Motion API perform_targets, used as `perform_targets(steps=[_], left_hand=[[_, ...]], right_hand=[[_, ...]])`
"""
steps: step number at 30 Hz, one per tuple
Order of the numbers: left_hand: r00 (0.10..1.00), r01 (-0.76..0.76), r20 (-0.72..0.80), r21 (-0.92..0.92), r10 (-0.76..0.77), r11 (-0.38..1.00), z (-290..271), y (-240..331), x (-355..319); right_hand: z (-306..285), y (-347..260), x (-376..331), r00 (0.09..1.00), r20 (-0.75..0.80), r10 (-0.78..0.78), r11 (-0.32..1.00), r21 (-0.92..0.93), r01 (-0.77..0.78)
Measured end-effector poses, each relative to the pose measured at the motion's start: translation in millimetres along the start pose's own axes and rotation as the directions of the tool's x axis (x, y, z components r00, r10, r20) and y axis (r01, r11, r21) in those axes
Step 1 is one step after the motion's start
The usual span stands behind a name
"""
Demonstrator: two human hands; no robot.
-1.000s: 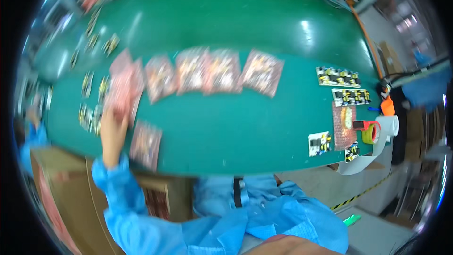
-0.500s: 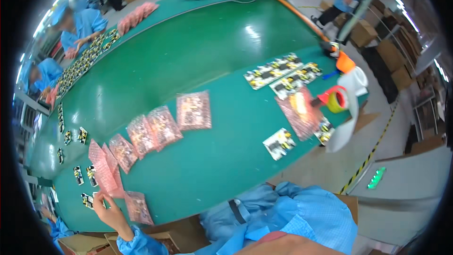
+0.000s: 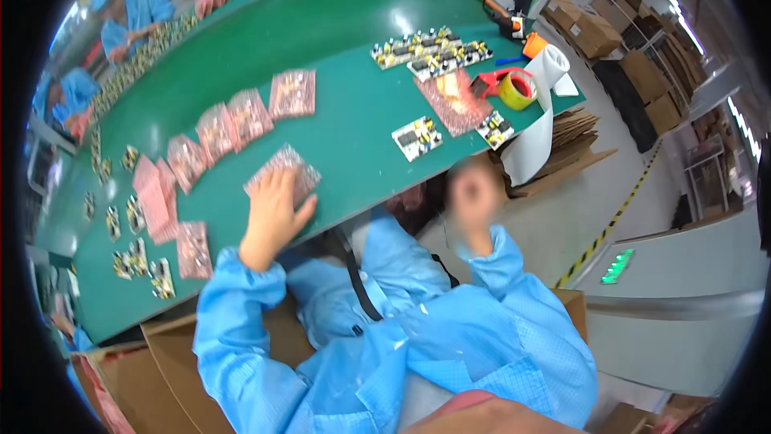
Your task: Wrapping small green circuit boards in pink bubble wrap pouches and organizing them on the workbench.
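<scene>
Lying under left fingers (image 3: pixel 283 185): pink bag (image 3: pixel 295 166)

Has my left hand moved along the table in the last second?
Yes. The left hand has moved right along the table's near edge, from the far-left pink bags to a pink bag nearer the middle.

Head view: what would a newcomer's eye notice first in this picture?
First, the long green table, with a row of pink bags lying across its middle. The left hand rests flat on one pink bag near the table's front edge. At the right end lie a yellow tape roll and small circuit boards.
</scene>
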State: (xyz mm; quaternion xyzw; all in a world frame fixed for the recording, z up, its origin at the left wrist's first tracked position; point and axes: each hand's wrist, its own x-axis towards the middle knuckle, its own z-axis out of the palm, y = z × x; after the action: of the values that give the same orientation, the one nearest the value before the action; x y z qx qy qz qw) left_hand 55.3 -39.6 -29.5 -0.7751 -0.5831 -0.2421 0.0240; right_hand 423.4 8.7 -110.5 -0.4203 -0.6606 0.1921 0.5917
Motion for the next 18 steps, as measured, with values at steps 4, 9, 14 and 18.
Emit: perform_targets(steps=[4, 9, 14, 18], left_hand=[[0.999, 0.026, -0.032, 0.012, -0.026, 1.000, 9, -14, 9], [0.995, 0.020, -0.091, -0.067, -0.026, 0.998, 13, -34, 4], [0.995, 0.079, -0.056, -0.099, -0.085, 0.992, 5, -41, 3], [0.985, 0.149, -0.080, -0.018, -0.150, 0.989, 4, -44, 8]], right_hand=[[5, -38, 59, 0.950, 0.313, 0.008, 0.979, -0.195, 0.056], [25, -3, 99, 0.842, 0.536, -0.058, 0.898, -0.340, 0.278], [70, -9, 148, 0.649, 0.760, -0.028, 0.928, -0.221, 0.299], [151, -40, 153, 0.447, 0.883, -0.143, 0.948, -0.008, 0.318]])
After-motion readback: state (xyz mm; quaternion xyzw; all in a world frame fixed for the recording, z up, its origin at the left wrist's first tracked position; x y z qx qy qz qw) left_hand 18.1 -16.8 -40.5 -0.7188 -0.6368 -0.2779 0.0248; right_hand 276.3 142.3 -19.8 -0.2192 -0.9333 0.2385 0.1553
